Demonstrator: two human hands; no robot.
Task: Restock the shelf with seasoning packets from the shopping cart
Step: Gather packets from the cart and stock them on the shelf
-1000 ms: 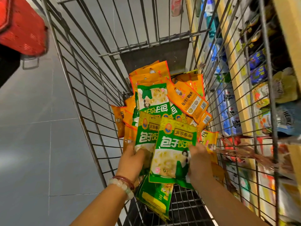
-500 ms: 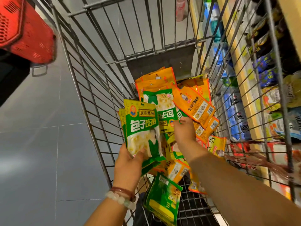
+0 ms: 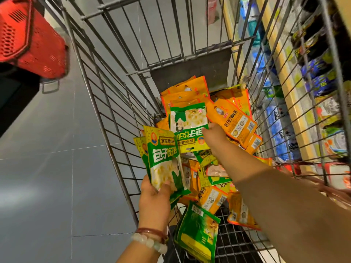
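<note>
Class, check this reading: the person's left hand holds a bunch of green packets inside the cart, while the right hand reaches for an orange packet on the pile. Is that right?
One detail is wrong. In the head view the right hand touches a green packet on the pile, not an orange one. The rest stands: the left hand holds a bunch of green packets inside the cart.

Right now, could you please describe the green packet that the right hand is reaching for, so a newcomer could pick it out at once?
Look into the wire cart, at the pile of orange packets near its far end. On top lies one green packet, with the right hand at its right edge. Unlike the green packets gripped upright in the left hand, its print reads upside down.
</note>
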